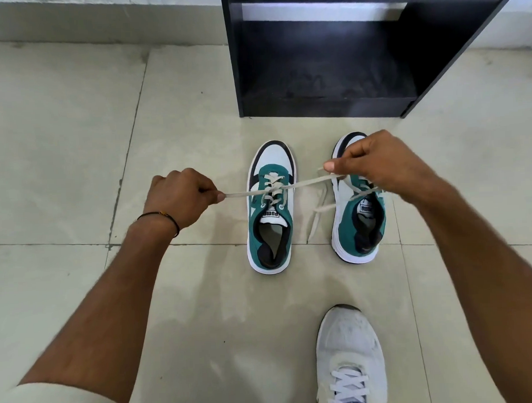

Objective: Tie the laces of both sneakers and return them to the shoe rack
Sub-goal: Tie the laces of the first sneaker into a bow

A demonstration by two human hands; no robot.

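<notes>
Two green, white and black sneakers stand on the tiled floor, toes pointing away from me. The left sneaker point(271, 219) has its cream lace point(303, 183) crossed over the tongue and pulled taut sideways. My left hand point(180, 198) pinches one lace end out to the left. My right hand point(375, 161) pinches the other end above the right sneaker point(360, 225), hiding part of its toe. The right sneaker's laces point(318, 213) hang loose onto the floor between the two shoes.
A black shoe rack point(324, 105) stands just beyond the sneakers, its lower shelf open towards me. My own foot in a white sneaker point(348, 358) rests on the floor at the bottom right. Pale floor tiles point(61, 148) stretch to the left.
</notes>
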